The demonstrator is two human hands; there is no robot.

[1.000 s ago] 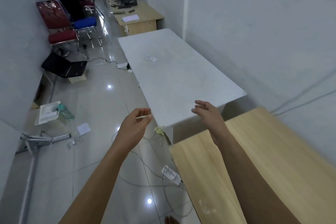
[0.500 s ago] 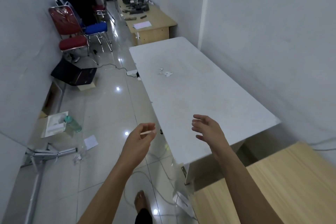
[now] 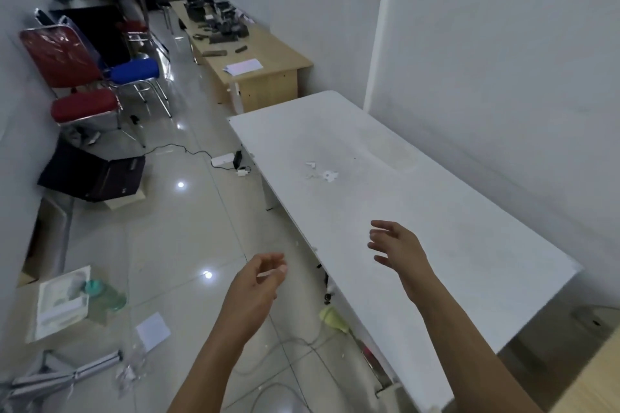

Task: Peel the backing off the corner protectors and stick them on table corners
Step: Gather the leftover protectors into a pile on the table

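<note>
1. Hovering above the tiled floor (image 3: 188,238), the left hand (image 3: 260,282) was held just beside the long edge of the white surface (image 3: 453,245).
2. Its grip was closed, thumb and fingertips pinching a small white strip (image 3: 265,275). Whether this was a corner protector or a peeled backing could not be told.
3. The right hand (image 3: 399,251) was held over the white surface near that same edge. Its grip was apart, with fingers loosely spread and holding nothing.
4. A cluster of small white bits (image 3: 320,173) lay further along the surface, well apart from both hands and too small to identify.
5. Beyond it a wooden desk (image 3: 268,77) stood against the wall, carrying a sheet of paper (image 3: 243,66) and dark tools (image 3: 218,20).
6. Across the aisle stood a red chair (image 3: 77,104) and a blue chair (image 3: 134,69), with a black case (image 3: 94,174) on the floor near them.
7. A white power strip (image 3: 223,159) lay on the floor near the far end of the white surface.
8. A green bottle (image 3: 105,295) lay beside a booklet (image 3: 62,303) on the floor at left, with a paper slip (image 3: 152,330) near them.
</note>
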